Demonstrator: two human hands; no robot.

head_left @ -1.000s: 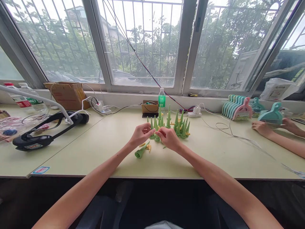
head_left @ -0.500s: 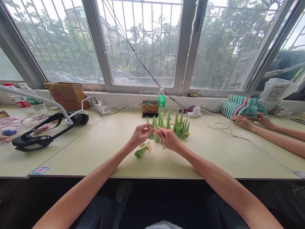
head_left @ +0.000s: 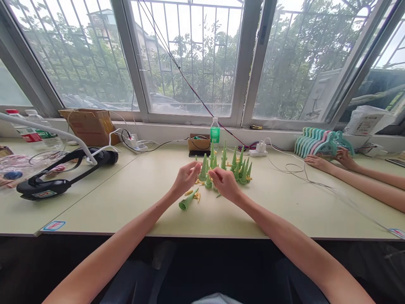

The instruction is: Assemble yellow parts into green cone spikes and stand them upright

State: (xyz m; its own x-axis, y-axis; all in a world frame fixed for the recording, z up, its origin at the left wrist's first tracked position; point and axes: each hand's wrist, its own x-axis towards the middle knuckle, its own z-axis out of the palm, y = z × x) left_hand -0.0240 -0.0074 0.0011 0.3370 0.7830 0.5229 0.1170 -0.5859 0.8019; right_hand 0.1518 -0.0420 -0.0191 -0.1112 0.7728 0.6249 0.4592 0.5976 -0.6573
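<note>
My left hand (head_left: pixel 186 179) is held over the desk with its fingers curled and thumb against them, just left of a standing green cone (head_left: pixel 204 169). Whatever it may hold is hidden. My right hand (head_left: pixel 226 183) is closed in a pinch at the front of the cone group; a tiny yellowish bit shows at its fingertips, too small to name. Several green pointed cones (head_left: pixel 234 159) stand upright behind and between my hands, with small yellow pieces (head_left: pixel 248 178) among their bases. Nearer to me, one green cone (head_left: pixel 187 201) lies on its side beside a few loose yellow pieces (head_left: pixel 198 196).
A green-labelled bottle (head_left: pixel 214 133) and a small brown box (head_left: pixel 198 145) stand behind the cones. At left lie a black headset (head_left: pixel 47 181) and a cardboard box (head_left: pixel 90 126). Another person's hands (head_left: pixel 319 162) touch pastel hangers (head_left: pixel 325 143) at right; a white cable (head_left: pixel 305 175) crosses the desk.
My hands, whose fingertips were together, have drawn apart, leaving a gap where a green cone shows. The other person's far hand has shifted slightly at the hangers.
</note>
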